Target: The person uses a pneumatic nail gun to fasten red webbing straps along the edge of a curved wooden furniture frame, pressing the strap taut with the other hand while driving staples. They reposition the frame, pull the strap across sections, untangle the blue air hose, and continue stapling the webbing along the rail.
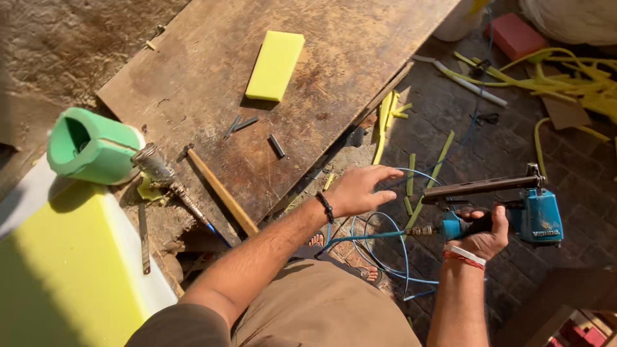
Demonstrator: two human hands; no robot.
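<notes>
Staple gun [514, 215]: blue pneumatic one, single tool, long dark magazine bar [482, 187] sticking out to the left, held out over the brick floor [488, 135] on the right side of the head view
Right hand [483, 234]: fingers wrapped tight round the black grip of the gun from underneath, red and white bands on the wrist
Left hand [358, 190]: fingers spread and loose, gripping nothing, hovering just past the edge of the board and close to the magazine tip, one dark bracelet on the wrist
Air hose [379, 247]: thin blue line, runs from the brass fitting at the back of the gun and loops around below the left hand, down by the sandalled feet
Wooden board [270, 96]: big worn plank sheet, takes up the middle of the view
Yellow foam block [276, 65]: one flat rectangle lying on the board, well apart from both hands
Staple strips [277, 146]: I count three short dark ones on the board below the foam block
Wooden stick [222, 191]: one, lying slantwise at the near edge of the board
Green foam roll [93, 147]: one, far left, sitting on a big yellow foam slab [71, 283]
Foam offcuts [565, 77]: yellow strips scattered over the bricks, too tangled to count
Label: white lettering patch on the gun's blue body, only sign I can spot
</notes>
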